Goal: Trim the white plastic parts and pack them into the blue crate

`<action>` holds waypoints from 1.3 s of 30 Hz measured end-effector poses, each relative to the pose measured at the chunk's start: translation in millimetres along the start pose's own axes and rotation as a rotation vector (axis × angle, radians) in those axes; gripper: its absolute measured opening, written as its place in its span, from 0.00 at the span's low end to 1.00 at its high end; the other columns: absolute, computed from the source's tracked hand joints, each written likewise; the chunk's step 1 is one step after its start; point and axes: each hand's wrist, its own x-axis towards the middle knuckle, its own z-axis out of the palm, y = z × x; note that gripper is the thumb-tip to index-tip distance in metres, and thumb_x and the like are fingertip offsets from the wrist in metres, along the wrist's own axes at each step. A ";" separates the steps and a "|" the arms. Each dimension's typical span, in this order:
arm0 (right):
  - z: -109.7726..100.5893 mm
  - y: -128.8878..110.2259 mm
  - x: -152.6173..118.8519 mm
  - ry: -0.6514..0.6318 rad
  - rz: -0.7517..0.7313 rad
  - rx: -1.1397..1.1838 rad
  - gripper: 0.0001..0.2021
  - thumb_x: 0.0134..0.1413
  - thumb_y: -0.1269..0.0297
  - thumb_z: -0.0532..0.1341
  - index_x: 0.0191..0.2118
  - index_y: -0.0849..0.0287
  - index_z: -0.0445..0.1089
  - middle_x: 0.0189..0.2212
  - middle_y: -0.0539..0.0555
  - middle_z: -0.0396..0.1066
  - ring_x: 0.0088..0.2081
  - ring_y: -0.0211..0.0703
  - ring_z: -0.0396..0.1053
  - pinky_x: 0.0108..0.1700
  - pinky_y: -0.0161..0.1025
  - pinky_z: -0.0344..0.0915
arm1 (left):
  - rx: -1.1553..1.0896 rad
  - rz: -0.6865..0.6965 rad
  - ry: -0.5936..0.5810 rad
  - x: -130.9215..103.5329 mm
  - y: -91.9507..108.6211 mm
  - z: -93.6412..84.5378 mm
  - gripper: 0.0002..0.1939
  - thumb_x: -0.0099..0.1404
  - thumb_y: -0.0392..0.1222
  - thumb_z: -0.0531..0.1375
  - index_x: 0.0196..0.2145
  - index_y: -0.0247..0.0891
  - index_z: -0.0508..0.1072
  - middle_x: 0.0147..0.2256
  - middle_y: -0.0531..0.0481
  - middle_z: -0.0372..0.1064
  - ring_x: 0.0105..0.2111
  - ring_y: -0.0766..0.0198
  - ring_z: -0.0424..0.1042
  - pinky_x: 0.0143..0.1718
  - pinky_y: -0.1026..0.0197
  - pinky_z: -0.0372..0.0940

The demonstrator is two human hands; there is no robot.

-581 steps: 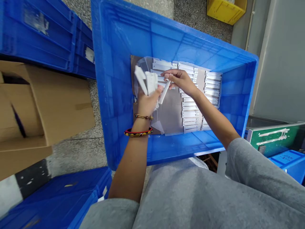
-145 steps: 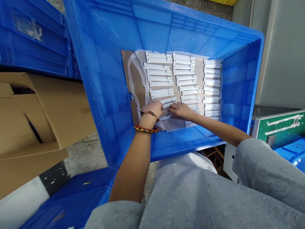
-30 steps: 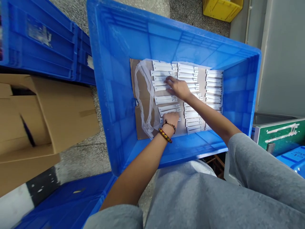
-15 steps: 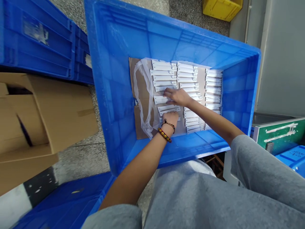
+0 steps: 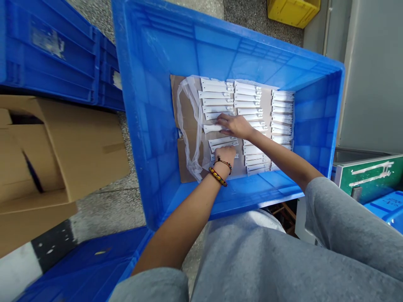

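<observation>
Rows of slim white strips (image 5: pixel 217 102), each with a small fitting at one end, lie on brown cardboard and clear film inside a large blue crate (image 5: pixel 217 33). My right hand (image 5: pixel 235 125) is over the left column, its bent fingers closed on the right end of one white strip (image 5: pixel 211 128). Just below, my left hand (image 5: pixel 226 154), with two bracelets at the wrist, is curled in over the lower strips of that column. Its fingertips are hidden under the hand, so what they hold cannot be seen.
A crumpled band of clear film (image 5: pixel 188 126) lies on the cardboard (image 5: pixel 176 96) at the crate's left. Outside are an open cardboard box (image 5: pixel 91 147), blue crates (image 5: pixel 50 50) to the left, a yellow bin (image 5: pixel 292 12) behind and a green panel (image 5: pixel 371 174) at right.
The white strip at my right fingers has turned slightly and shows a narrower face. Both hands stay in nearly the same place.
</observation>
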 end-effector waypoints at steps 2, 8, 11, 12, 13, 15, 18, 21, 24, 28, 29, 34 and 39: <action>0.2 -0.8 0.2 0.014 -0.017 0.029 0.20 0.66 0.62 0.55 0.60 0.60 0.65 0.60 0.62 0.65 0.41 0.47 0.70 0.30 0.38 0.53 | -0.001 0.002 0.000 0.6 -0.1 0.4 0.20 0.68 0.25 0.48 0.52 0.25 0.73 0.49 0.25 0.74 0.50 0.45 0.76 0.48 0.49 0.67; 1.2 -3.4 2.5 0.023 -0.098 0.069 0.16 0.65 0.66 0.56 0.55 0.58 0.69 0.59 0.58 0.68 0.41 0.45 0.71 0.32 0.37 0.54 | 0.004 -0.007 0.012 3.3 -0.9 4.2 0.20 0.69 0.26 0.48 0.52 0.28 0.73 0.48 0.26 0.74 0.50 0.44 0.76 0.49 0.45 0.68; 2.0 -4.9 2.6 -0.001 -0.098 0.059 0.16 0.65 0.64 0.58 0.56 0.57 0.69 0.60 0.59 0.66 0.40 0.44 0.70 0.32 0.37 0.54 | 0.000 -0.003 0.015 2.9 -1.2 4.4 0.19 0.70 0.28 0.49 0.52 0.28 0.74 0.48 0.26 0.74 0.50 0.44 0.76 0.49 0.47 0.67; 2.2 -6.0 2.7 -0.005 -0.088 0.053 0.16 0.65 0.64 0.58 0.56 0.57 0.69 0.60 0.60 0.66 0.40 0.45 0.70 0.32 0.37 0.55 | -0.001 -0.001 0.017 2.5 -1.3 4.1 0.18 0.70 0.29 0.49 0.52 0.28 0.74 0.48 0.26 0.74 0.50 0.44 0.76 0.49 0.48 0.67; 2.4 -7.6 2.9 -0.005 -0.076 0.044 0.16 0.65 0.63 0.57 0.56 0.58 0.68 0.60 0.61 0.66 0.41 0.45 0.70 0.32 0.37 0.55 | -0.002 0.001 0.017 2.0 -1.2 3.6 0.18 0.70 0.29 0.49 0.52 0.28 0.74 0.48 0.26 0.74 0.50 0.45 0.76 0.49 0.49 0.67; 2.6 -11.5 3.4 0.002 -0.055 0.018 0.16 0.67 0.63 0.55 0.56 0.60 0.68 0.59 0.63 0.66 0.41 0.47 0.71 0.32 0.38 0.56 | -0.003 0.000 0.016 1.2 -0.8 2.6 0.18 0.70 0.28 0.49 0.51 0.27 0.74 0.48 0.26 0.74 0.50 0.45 0.76 0.48 0.49 0.67; 2.5 -16.8 3.8 0.015 -0.016 -0.012 0.17 0.68 0.62 0.52 0.56 0.61 0.68 0.59 0.64 0.67 0.43 0.49 0.71 0.33 0.40 0.57 | -0.002 -0.006 0.008 1.1 -0.2 1.8 0.20 0.68 0.27 0.47 0.50 0.28 0.74 0.47 0.25 0.75 0.49 0.45 0.76 0.47 0.48 0.67; 2.3 -18.8 4.2 0.009 0.042 -0.011 0.17 0.69 0.63 0.49 0.57 0.60 0.67 0.60 0.64 0.66 0.41 0.48 0.72 0.33 0.40 0.58 | 0.001 -0.009 0.002 1.7 0.1 1.4 0.21 0.68 0.27 0.46 0.50 0.30 0.74 0.48 0.26 0.75 0.49 0.46 0.76 0.47 0.48 0.67; 1.8 -18.0 4.7 -0.006 0.072 -0.013 0.18 0.68 0.63 0.48 0.57 0.60 0.66 0.60 0.64 0.66 0.39 0.48 0.72 0.33 0.41 0.58 | 0.004 -0.007 -0.002 1.8 0.2 0.7 0.22 0.67 0.26 0.46 0.51 0.29 0.74 0.48 0.27 0.75 0.49 0.46 0.75 0.47 0.48 0.67; 0.8 -16.0 4.0 -0.012 0.052 -0.014 0.18 0.67 0.63 0.50 0.58 0.60 0.66 0.61 0.64 0.65 0.39 0.48 0.72 0.33 0.42 0.58 | 0.010 -0.006 -0.006 1.5 0.7 -0.1 0.22 0.67 0.25 0.46 0.51 0.26 0.74 0.48 0.26 0.75 0.50 0.46 0.75 0.47 0.49 0.67; 0.6 -15.6 3.5 -0.010 0.043 -0.015 0.18 0.67 0.63 0.50 0.58 0.60 0.66 0.61 0.64 0.65 0.39 0.48 0.71 0.33 0.41 0.58 | 0.011 -0.007 -0.006 1.5 0.8 -0.1 0.22 0.67 0.25 0.46 0.51 0.27 0.74 0.48 0.26 0.75 0.50 0.46 0.75 0.47 0.49 0.67; 1.7 -17.9 1.8 0.020 0.035 -0.041 0.18 0.67 0.62 0.50 0.56 0.62 0.67 0.59 0.64 0.66 0.38 0.48 0.71 0.32 0.41 0.58 | 0.010 -0.008 0.000 2.0 0.8 1.4 0.23 0.68 0.25 0.44 0.52 0.28 0.74 0.48 0.27 0.75 0.50 0.47 0.75 0.48 0.49 0.67; 3.7 -24.8 3.1 0.011 0.129 -0.043 0.19 0.69 0.62 0.48 0.58 0.62 0.66 0.60 0.64 0.65 0.40 0.49 0.71 0.32 0.42 0.59 | -0.012 -0.014 -0.005 3.1 0.7 3.2 0.22 0.69 0.26 0.44 0.52 0.26 0.73 0.49 0.24 0.74 0.51 0.43 0.75 0.49 0.45 0.66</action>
